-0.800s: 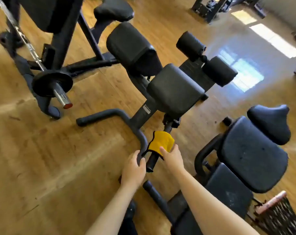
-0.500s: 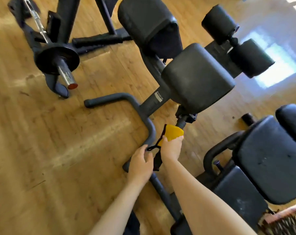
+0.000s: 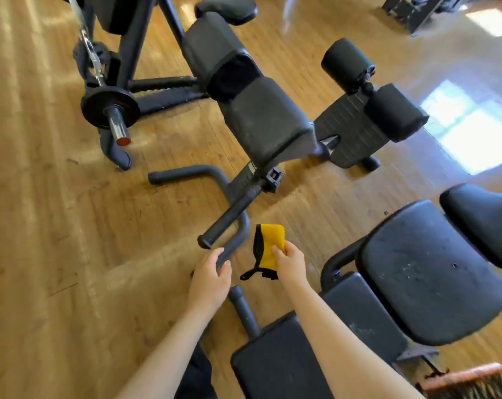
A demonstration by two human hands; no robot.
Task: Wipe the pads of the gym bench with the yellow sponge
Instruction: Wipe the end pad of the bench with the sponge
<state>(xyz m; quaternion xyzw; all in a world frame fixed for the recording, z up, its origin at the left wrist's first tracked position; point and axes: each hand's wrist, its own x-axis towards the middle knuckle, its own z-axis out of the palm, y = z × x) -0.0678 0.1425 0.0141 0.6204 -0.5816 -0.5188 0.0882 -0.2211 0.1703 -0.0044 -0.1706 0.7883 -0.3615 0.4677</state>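
Yellow sponge (image 3: 269,245) stands upright in our right hand (image 3: 291,262), long axis running away from us, its black edge facing left and a black strap dangling below; our grip pinches its lower right side, thumb on the yellow face. It hangs just right of the gym bench's handle bar (image 3: 232,216), clear of the pads (image 3: 265,122). Our left hand (image 3: 211,279) curls around the curved base tube (image 3: 236,240). A second bench (image 3: 425,272) sits at right on the wooden floor (image 3: 57,254)
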